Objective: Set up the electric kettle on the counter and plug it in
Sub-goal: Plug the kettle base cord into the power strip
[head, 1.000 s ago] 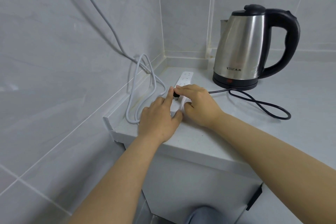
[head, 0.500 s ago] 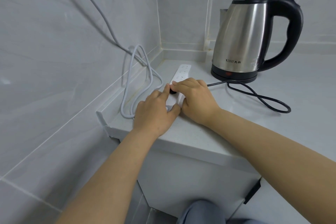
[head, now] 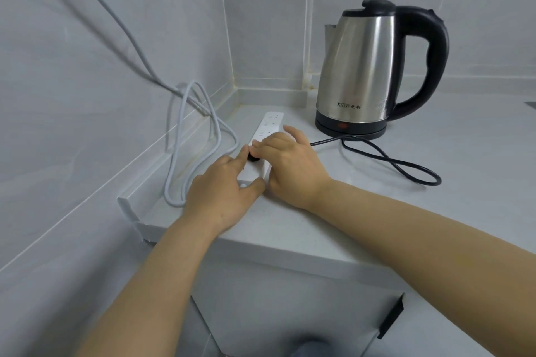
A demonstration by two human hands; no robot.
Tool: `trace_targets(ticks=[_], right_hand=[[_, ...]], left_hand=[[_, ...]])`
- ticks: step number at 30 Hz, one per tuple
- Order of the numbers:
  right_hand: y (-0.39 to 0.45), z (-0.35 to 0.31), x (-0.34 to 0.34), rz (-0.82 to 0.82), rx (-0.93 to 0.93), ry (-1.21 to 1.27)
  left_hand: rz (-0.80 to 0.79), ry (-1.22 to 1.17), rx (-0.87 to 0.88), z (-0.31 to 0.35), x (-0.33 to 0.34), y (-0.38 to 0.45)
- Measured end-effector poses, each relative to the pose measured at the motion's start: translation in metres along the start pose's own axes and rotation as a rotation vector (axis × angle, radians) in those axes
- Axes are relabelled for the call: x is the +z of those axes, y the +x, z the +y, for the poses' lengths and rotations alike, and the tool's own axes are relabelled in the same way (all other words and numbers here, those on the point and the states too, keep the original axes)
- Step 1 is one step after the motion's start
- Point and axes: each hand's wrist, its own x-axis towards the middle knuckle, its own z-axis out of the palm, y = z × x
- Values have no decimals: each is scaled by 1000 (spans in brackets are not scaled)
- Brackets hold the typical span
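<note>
- My left hand (head: 223, 191) lies flat over the near end of the white plastic power strip (head: 265, 136), thumb at its side and forefinger stretched along its top, pinning it down rather than gripping
- My right hand (head: 290, 165) is curled over the black plug (head: 254, 158), fingers bent and closed on it, the plug sitting against the strip's face; I cannot tell how far in it is
- The kettle (head: 368, 66), smooth brushed steel with a glossy black lid and a thick curved handle, stands upright on its round black base at the back of the pale stone counter (head: 435, 211)
- Its thin black cord (head: 391, 162) loops across the counter to my right hand
- The strip's thick white cable (head: 185, 136) coils by the tiled wall (head: 72, 95) and climbs it
</note>
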Motion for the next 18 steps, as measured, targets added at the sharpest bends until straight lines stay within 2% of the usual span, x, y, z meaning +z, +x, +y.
trace_targets(ticks=[8,18], right_hand=[[-5,-9,-1,14,78,86],[-6,-15,-8,-91,145,142]], left_hand=[[78,148,17,2,11,-8],[130,94,38,3,12,-10]])
